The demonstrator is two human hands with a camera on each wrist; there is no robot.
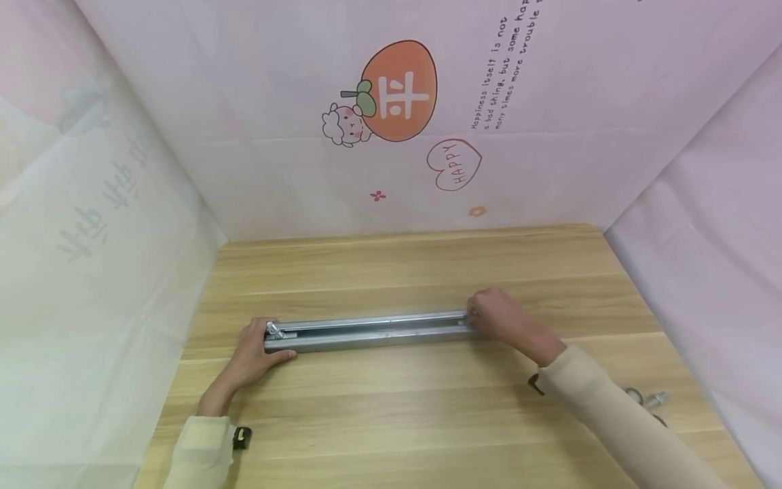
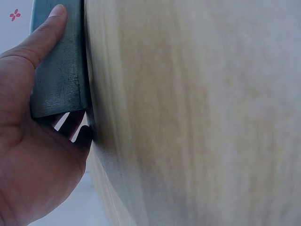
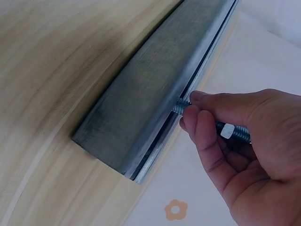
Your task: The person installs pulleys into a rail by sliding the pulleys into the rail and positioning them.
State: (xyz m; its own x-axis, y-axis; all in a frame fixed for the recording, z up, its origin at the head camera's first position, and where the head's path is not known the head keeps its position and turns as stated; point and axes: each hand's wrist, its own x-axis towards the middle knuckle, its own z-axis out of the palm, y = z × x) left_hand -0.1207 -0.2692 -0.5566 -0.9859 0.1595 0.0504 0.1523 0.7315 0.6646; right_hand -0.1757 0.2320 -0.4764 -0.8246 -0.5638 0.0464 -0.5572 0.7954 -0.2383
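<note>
A grey metal channel [image 1: 366,339] lies lengthwise on the wooden table, its long slot facing up. My left hand [image 1: 252,350] grips the channel's left end, thumb along the near side and fingers around the far side. Beside those fingers, a bolt with a ring-like top [image 1: 273,329] stands in the slot. Near the right end my right hand [image 1: 497,318] pinches a threaded bolt [image 3: 180,106], whose lower end sits at the slot. A hex nut [image 3: 227,131] on more thread shows inside the curled right fingers, which partly hide it.
On the wooden table [image 1: 391,421], loose metal hardware [image 1: 656,401] with a bolt and rings lies at the right, partly behind my right sleeve [image 1: 611,407]. Printed white cloth [image 1: 275,102] hangs behind the table and along both sides.
</note>
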